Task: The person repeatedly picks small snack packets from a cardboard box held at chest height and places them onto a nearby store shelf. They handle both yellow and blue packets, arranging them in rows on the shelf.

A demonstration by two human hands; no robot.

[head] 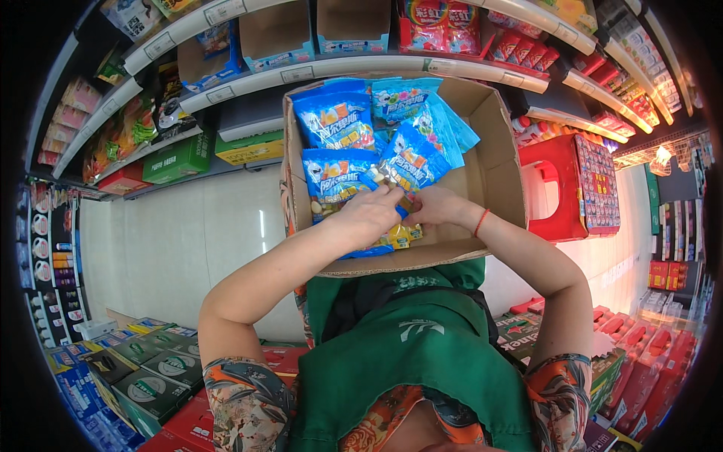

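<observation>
An open cardboard box (497,152) in front of me holds several blue candy bags. My left hand (375,212) and my right hand (435,206) are close together inside it, the fingers of both on a blue candy bag (415,158) that lies tilted. Left of it are two more blue bags, one upper (333,118) and one lower (339,172). Light-blue bags (406,101) lie at the top of the box. Yellow packaging (401,236) shows beneath my hands. My fingertips are partly hidden, and a red string is round my right wrist.
Beyond the box, a shelf holds open display cartons (277,34) and red candy bags (426,25). To the right stands a red plastic stool (542,192) beside a patterned box (599,186). Stacked green cartons (152,384) and red cartons (649,361) are behind me on both sides.
</observation>
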